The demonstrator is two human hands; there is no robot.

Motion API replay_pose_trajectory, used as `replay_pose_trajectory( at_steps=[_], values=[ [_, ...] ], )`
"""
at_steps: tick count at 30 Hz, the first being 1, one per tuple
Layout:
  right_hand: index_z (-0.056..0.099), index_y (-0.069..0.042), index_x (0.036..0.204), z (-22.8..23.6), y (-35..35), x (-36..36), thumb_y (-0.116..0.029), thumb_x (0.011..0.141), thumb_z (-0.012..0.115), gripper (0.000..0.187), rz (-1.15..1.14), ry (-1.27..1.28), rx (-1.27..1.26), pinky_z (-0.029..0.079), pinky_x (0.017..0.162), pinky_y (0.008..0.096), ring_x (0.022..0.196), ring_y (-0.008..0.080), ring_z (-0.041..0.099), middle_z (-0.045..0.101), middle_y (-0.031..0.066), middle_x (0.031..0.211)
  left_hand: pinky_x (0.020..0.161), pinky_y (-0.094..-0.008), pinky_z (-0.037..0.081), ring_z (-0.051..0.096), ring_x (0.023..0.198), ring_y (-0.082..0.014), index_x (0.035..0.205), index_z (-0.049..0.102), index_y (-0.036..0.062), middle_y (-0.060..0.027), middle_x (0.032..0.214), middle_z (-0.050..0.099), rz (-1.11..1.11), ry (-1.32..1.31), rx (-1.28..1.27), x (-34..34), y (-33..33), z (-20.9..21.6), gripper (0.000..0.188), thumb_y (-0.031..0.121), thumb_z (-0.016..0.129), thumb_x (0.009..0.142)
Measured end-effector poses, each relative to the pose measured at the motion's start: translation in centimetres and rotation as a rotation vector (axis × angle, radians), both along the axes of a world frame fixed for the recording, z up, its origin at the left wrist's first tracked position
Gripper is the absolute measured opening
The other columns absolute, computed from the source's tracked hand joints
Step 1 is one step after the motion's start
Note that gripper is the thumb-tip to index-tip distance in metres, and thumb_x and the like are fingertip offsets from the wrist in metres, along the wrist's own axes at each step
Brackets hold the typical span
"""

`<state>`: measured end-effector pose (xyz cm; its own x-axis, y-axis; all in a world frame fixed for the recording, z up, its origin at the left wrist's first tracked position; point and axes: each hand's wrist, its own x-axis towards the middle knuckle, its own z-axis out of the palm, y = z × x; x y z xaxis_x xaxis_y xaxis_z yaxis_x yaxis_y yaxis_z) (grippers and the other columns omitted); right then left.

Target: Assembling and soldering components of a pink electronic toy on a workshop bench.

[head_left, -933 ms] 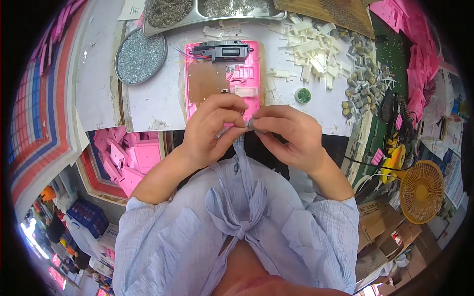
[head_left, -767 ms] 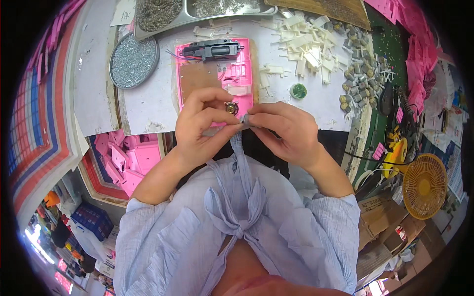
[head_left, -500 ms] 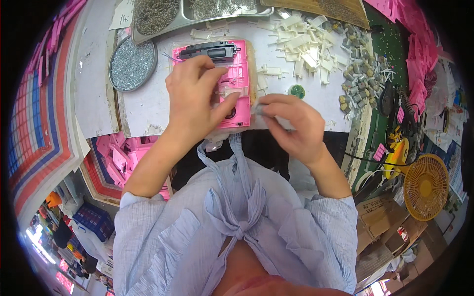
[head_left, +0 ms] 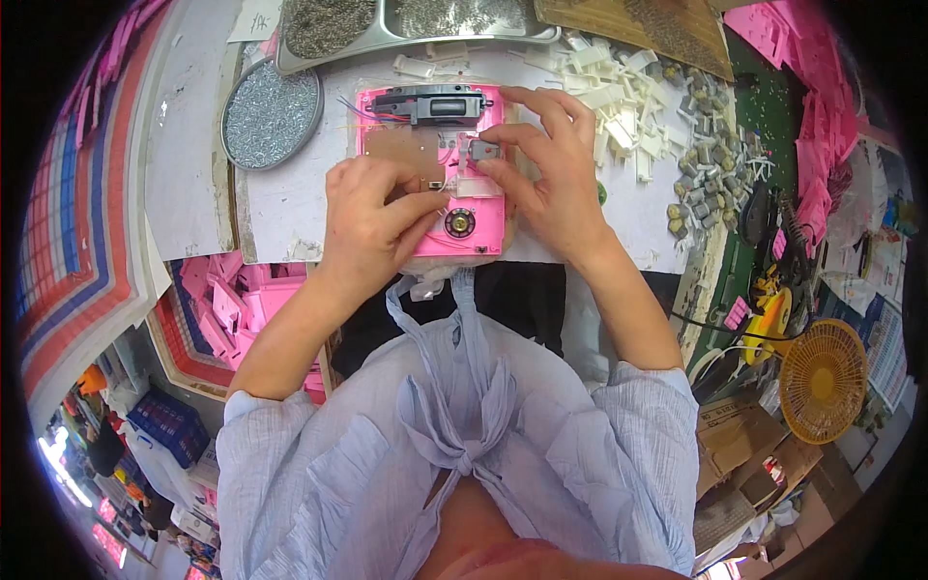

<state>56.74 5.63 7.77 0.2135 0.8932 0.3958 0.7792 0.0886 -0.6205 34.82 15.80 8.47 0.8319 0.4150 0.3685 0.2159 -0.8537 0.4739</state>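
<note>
On the table before me lies a pink plastic housing (head_left: 491, 217) with a long black module (head_left: 430, 104) across its far end. A brown circuit board (head_left: 396, 150) and a round black part with a brass-coloured centre (head_left: 460, 223) are also on it. My right hand (head_left: 561, 174) grips a small grey motor (head_left: 483, 151) between thumb and finger, at the housing's right side. My left hand (head_left: 372, 217) rests over the housing's near left part, thumb and fingertips drawn together by thin wires at the board's edge; what they pinch is too small to tell. A clear plastic piece (head_left: 476, 188) shows between the hands.
At the left stands a round metal dish of small screws (head_left: 274, 114). A metal tray (head_left: 416, 39) with tiny parts lies at the back. White plastic pieces (head_left: 619, 106) and grey motors (head_left: 701, 184) are heaped at the right. Pink parts (head_left: 232, 300) fill a bin at lower left.
My right hand has carried the grey motor leftward onto the housing. My left hand has slid down toward the near left, uncovering the circuit board and the round black part.
</note>
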Motion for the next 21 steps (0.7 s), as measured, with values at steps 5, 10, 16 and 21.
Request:
replay_pose_trajectory(
  at_steps=[5,10,16,21],
  values=[
    [0.077,-0.011,0.1,-0.1,0.9,0.1,-0.018,0.077,0.084,0.025,0.008,-0.045,-0.09,0.036,0.11,0.0483,0.131,0.0409,0.04,0.059,0.0125,0.139,0.088,-0.043,0.04,0.06,0.092,-0.0216,0.099,0.077,0.0161,-0.0002,0.095,0.064,0.026,0.013,-0.078,-0.3,-0.6,0.1,0.021,0.014,0.079,0.078],
    [0.08,-0.011,0.094,0.6,1.2,0.6,-0.018,0.075,0.084,0.021,0.027,-0.097,-0.125,0.037,0.111,0.0498,0.132,0.043,0.04,0.06,0.0141,0.138,0.078,-0.0401,0.047,0.064,0.082,-0.0254,0.096,0.076,0.0116,-0.0034,0.089,0.068,0.037,-0.04,-0.249,0.7,2.4,3.3,0.014,0.013,0.076,0.082],
    [0.081,-0.012,0.094,1.0,1.6,0.8,-0.022,0.074,0.085,0.022,0.034,-0.116,-0.191,0.038,0.11,0.0502,0.129,0.0429,0.043,0.062,0.0125,0.137,0.071,-0.0346,0.052,0.066,0.079,-0.0268,0.095,0.072,0.0033,-0.0079,0.09,0.07,0.132,-0.007,-0.004,4.7,10.0,3.2,0.013,0.013,0.076,0.086],
    [0.079,-0.012,0.093,1.0,1.2,1.9,-0.019,0.075,0.084,0.02,-0.03,-0.023,-0.049,0.04,0.106,0.0463,0.123,0.0368,0.048,0.064,0.0092,0.131,0.081,-0.0471,0.053,0.068,0.085,-0.0348,0.082,0.073,0.0041,-0.0147,0.083,0.07,0.158,0.135,0.154,9.8,13.9,3.3,0.013,0.017,0.071,0.08]
  ],
)
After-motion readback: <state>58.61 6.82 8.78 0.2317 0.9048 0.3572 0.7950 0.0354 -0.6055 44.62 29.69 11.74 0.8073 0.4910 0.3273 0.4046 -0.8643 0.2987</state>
